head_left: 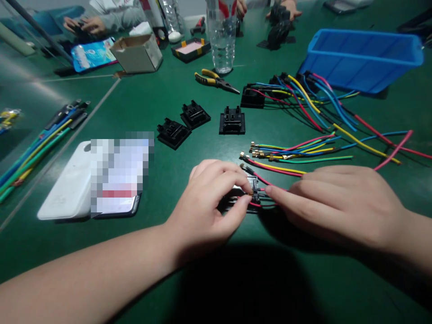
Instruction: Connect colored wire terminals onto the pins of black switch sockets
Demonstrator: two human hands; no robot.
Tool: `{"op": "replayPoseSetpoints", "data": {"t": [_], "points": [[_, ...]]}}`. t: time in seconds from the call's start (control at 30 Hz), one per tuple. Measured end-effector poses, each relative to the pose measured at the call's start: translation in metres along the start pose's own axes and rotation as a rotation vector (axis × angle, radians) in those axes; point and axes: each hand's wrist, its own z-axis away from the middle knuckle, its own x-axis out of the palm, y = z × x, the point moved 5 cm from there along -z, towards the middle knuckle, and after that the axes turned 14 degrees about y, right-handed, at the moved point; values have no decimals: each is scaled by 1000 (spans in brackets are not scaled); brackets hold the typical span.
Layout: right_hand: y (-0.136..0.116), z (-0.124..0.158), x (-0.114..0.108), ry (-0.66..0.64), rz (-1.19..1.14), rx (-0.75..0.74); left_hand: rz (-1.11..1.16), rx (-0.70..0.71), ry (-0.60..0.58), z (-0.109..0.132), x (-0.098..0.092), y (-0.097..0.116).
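Thumb and index finger of my left hand (216, 198) pinch a small brass-coloured wire terminal (250, 193) at a black plastic socket module (254, 182) on the table. My right hand (347, 204) is closed, its index fingertip on a red wire (261, 190) beside the module; its other fingers are mostly hidden. Both hands partly cover the module. Just beyond them lie loose coloured wires (303, 148) with brass terminals. Farther off sit more black modules (232, 122), and other modules (253, 96) have wires attached.
Yellow-handled pliers (216, 82) and a water bottle (222, 49) stand or lie ahead, with a blue bin (357, 67) at the back right. On the left are a white power bank (67, 184), a phone (135, 204) and a wire bundle (50, 139). Other people's hands (89, 24) work across the table.
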Motion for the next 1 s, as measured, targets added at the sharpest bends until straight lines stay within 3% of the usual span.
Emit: {"op": "replayPoseSetpoints", "data": {"t": [0.2,0.4,0.6,1.0], "points": [[0,0,0,-46,-107,62,17,-20,-65,2,8,-2],[3,-5,0,-16,-279,215,80,71,-105,5,6,2],[-2,-6,-2,-38,-292,124,90,92,-158,5,5,7],[-5,-2,-1,-64,-350,106,92,135,-192,6,7,9]]}}
